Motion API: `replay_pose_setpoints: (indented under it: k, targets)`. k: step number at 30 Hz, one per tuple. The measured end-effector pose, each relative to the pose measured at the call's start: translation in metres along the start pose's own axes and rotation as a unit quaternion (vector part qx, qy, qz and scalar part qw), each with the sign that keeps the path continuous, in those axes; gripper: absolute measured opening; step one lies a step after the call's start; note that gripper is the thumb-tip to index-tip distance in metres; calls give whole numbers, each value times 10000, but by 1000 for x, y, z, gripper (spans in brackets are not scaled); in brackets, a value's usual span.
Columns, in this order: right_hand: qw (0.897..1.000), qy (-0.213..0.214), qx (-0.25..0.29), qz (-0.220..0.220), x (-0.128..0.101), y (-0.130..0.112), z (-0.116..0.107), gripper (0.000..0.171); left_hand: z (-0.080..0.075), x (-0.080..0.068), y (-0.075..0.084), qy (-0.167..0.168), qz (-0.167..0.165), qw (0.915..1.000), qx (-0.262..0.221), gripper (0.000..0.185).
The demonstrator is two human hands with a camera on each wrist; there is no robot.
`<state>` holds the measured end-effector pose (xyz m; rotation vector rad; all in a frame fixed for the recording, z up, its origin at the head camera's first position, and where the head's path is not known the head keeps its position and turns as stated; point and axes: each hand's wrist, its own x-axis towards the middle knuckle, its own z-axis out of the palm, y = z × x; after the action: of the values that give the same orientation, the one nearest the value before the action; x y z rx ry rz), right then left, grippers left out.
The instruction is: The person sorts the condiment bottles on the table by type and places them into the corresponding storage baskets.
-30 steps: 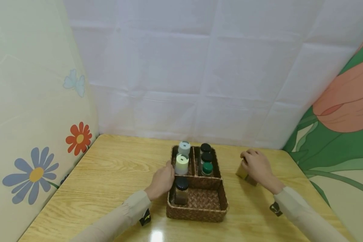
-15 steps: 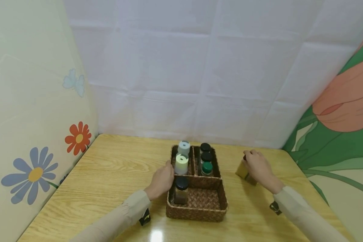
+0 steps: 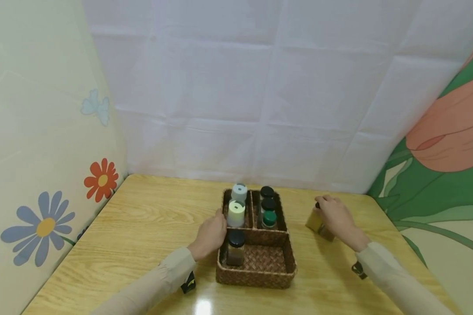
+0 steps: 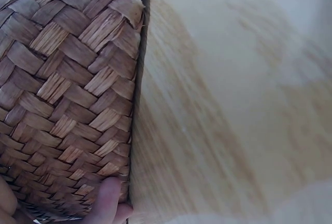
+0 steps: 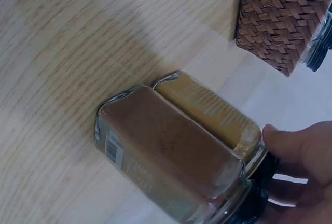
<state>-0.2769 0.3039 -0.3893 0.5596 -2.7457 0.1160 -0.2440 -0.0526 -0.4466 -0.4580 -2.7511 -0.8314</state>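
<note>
A brown woven basket (image 3: 256, 280) with three compartments stands mid-table. Its back left part holds a white-capped bottle (image 3: 239, 191) and a pale-yellow-capped bottle (image 3: 236, 212). Two black-lidded jars and a green-lidded jar (image 3: 269, 218) fill the back right. A dark-lidded jar (image 3: 235, 251) stands in the front compartment's left end. My left hand (image 3: 210, 235) grips the basket's left wall, a fingertip pressed to the weave in the left wrist view. Right of the basket, my right hand (image 3: 336, 218) pinches a yellow spice jar (image 5: 210, 111) near its black lid; a brown spice jar (image 5: 171, 143) stands beside it.
The wooden table (image 3: 157, 214) meets a white cloth backdrop (image 3: 220, 87) at its far edge. Flower-patterned cloths hang on the left and right sides. Small black pieces show beneath both sleeves.
My right fingers have shifted slightly at the yellow spice jar, and its black lid shows a little more. My left hand and the basket stay in place.
</note>
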Motion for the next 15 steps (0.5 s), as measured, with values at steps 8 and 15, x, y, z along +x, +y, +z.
replay_pose_setpoints:
  k: [8,15]
  targets:
    - [9996,-160,205,141,3,3,2,38,2,0,-1,121,58,9999,36,33]
    - [9990,-52,397,216,2,2,2,39,1,0,-1,147,90,9998,76,32]
